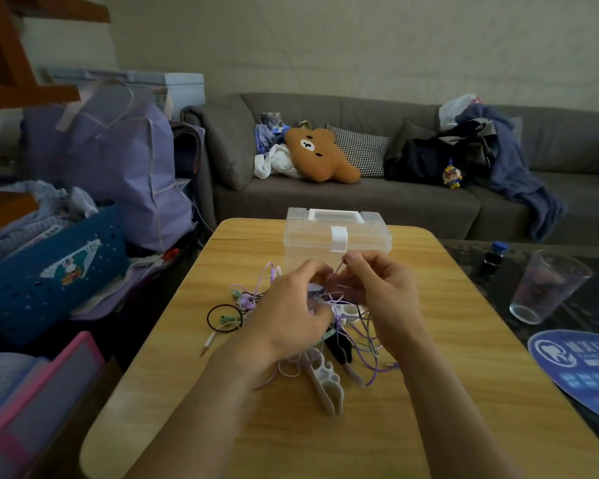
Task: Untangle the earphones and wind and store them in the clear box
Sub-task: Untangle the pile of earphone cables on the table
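Mid-frame, your left hand (291,305) and right hand (377,288) each keep a pinching grip on the tangled earphones (343,326), lifting strands above the desk (222,409) to separate them; clear box (336,236) waits closed behind.

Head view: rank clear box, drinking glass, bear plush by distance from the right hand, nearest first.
From the right hand, which pinches purple earphone cords:
1. clear box: just beyond the fingers, on the wooden table, lid closed.
2. drinking glass: off to the right, on the dark table.
3. bear plush: farthest, on the sofa behind the table.
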`<state>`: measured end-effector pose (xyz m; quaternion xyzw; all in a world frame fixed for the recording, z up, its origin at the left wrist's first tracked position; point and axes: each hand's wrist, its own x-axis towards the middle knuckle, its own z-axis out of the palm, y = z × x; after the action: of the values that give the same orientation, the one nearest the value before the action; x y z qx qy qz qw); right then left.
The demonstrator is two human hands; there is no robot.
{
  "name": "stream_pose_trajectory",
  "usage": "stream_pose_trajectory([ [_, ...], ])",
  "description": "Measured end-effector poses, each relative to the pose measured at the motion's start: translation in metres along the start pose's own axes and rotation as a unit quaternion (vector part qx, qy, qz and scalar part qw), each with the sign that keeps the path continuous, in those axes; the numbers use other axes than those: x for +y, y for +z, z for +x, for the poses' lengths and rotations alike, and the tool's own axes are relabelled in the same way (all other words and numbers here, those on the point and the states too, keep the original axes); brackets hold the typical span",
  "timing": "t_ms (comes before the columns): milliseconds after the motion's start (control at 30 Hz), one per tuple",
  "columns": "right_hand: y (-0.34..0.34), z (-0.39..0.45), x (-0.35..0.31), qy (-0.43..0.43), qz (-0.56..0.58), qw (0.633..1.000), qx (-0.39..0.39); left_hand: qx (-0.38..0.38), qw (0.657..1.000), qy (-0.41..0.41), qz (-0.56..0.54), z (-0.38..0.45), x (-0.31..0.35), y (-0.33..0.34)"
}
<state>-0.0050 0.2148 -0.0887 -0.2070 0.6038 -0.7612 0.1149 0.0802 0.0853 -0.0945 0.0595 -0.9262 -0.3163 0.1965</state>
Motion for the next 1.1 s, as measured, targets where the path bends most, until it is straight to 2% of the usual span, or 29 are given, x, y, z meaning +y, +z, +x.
stream_pose_trajectory([
  [133, -0.001, 0.001, 0.000, 0.012, 0.027, 0.999, 0.034, -0.012, 0.997, -0.017, -0.079, -0.002, -0.004, 0.011],
  [500, -0.007, 0.003, 0.005, 0.047, 0.080, 0.990, 0.110, 0.013, 0.997, -0.002, -0.072, 0.001, -0.007, 0.021],
  [833, -0.006, 0.003, 0.006, 0.102, 0.125, 0.981, 0.111, 0.055, 0.975, -0.063, -0.205, 0.003, -0.016, 0.020],
  [1100, -0.003, 0.004, 0.013, 0.129, 0.028, 0.990, 0.046, 0.064, 0.957, -0.102, -0.263, 0.003, -0.012, 0.018],
])
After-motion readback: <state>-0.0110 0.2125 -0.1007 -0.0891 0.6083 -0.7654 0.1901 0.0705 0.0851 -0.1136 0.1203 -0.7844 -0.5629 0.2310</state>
